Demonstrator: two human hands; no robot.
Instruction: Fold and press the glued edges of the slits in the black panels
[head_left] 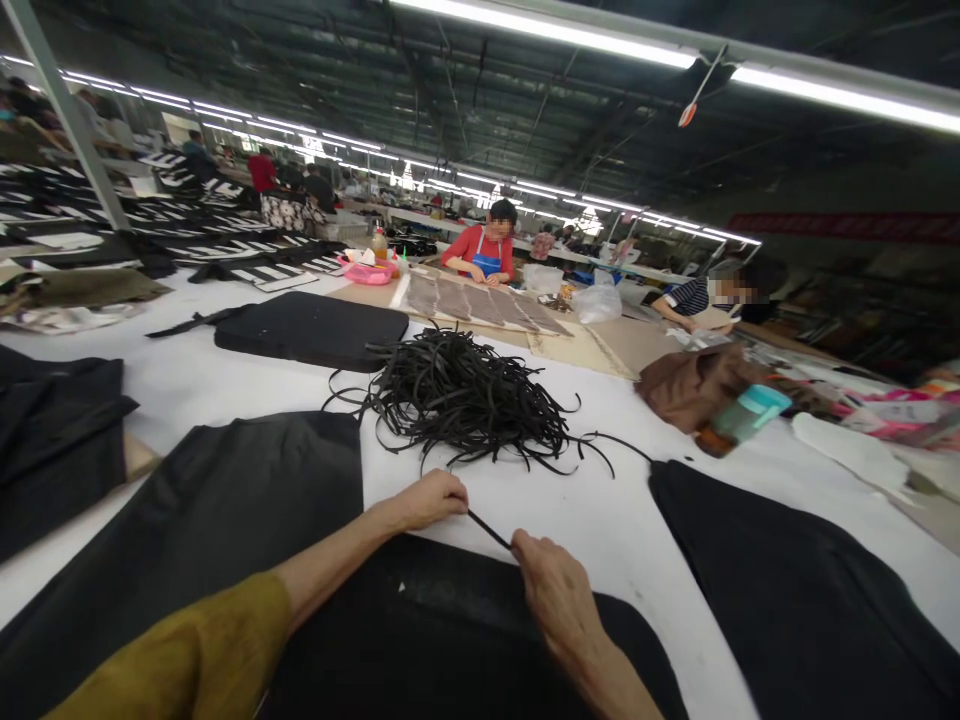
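A thin black strip [489,528] is stretched between my two hands. My left hand [429,500] is closed on its one end, and my right hand [551,575] pinches the other part. Below them lies a black padded panel [420,620] with rounded corners, a small white speck on its surface. Just beyond my hands a tangled heap of black strips [472,395] rests on the white table [600,520]. My fingertips are partly hidden, so the exact grip does not show.
Black sheets [285,490] lie at left, and a stack of black pieces [795,580] at right. Behind the heap is a black cushion [311,328]. A teal-lidded bottle [746,420] lies by brown cloth [690,385]. A co-worker in red [484,250] works across the table.
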